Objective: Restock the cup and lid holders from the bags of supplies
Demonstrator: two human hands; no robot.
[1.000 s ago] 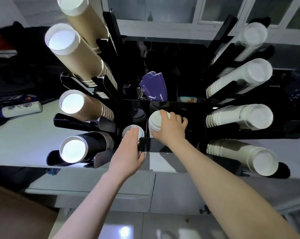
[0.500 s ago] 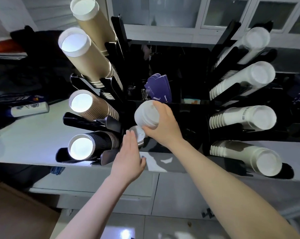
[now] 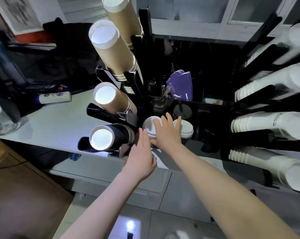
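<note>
1. Right hand (image 3: 166, 133): arm reaches in from the lower right. The palm faces down, with fingers straight and spread. The fingers lie flat on the left lid stack (image 3: 150, 125); nothing is gripped.
2. Left hand (image 3: 142, 156): arm reaches in from the bottom centre. The hand stands on edge, fingers straight and together, thumb out to the right. The fingertips lie at the left side of the same stack, beside the black cups (image 3: 109, 137). Contact with the stack cannot be confirmed. The hand holds nothing.
3. Lid stacks, visible count 2: both are white and stand in the central black holder (image 3: 206, 107) at the front edge of the counter (image 3: 59, 123). The right stack (image 3: 187, 129) is just beside the left one, partly hidden by the right hand.
4. Cup stacks on the left rack, count 4: two tall tan stacks (image 3: 116, 52) at the top, one ribbed brown stack (image 3: 111, 99) below them, and the black cups lowest. All lie tilted, open mouths toward the camera.
5. Cup stacks on the right rack, count 4: all white cups (image 3: 270, 125), tilted, bases toward the camera. The top one is blurred.
6. Purple sleeves (image 3: 182, 85): one bundle stands upright in the compartment behind the lids.
7. Tube (image 3: 54, 97): one white tube lies on its side near the counter's left rear.
</note>
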